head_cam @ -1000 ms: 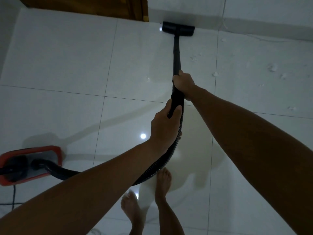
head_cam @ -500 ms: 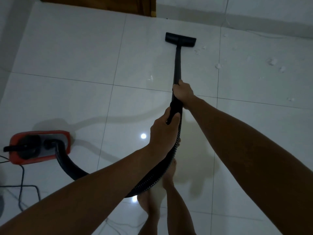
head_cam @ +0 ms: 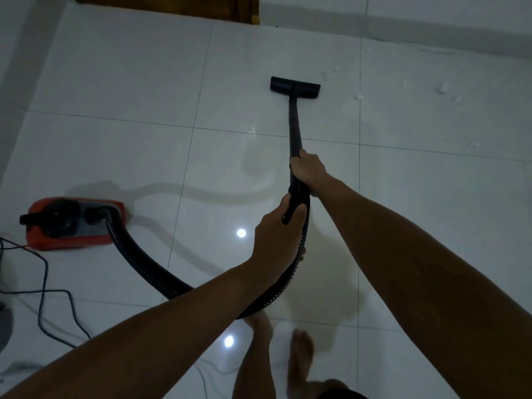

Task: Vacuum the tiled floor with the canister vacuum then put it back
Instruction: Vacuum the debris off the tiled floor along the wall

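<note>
1. Both hands grip the black vacuum wand [head_cam: 295,131] — the right hand [head_cam: 308,171] farther out with its fingers clamped round the tube, the left hand [head_cam: 275,228] nearer with its fingers closed on the handle end where the hose joins.
2. The flat black floor nozzle [head_cam: 295,87] rests on the glossy white tiled floor [head_cam: 129,90], far from the person and short of the far wall.
3. Small white bits of debris [head_cam: 440,88] lie on the tiles to the right of the nozzle.
4. The red canister vacuum [head_cam: 72,226] sits on the floor at the left; its black ribbed hose [head_cam: 144,263] curves near and right, passing under the left forearm up to the handle.
5. Thin dark cables [head_cam: 43,283] trail across the tiles near the canister — at the near left.
6. Bare feet [head_cam: 300,349] show at the near edge, blurred.
</note>
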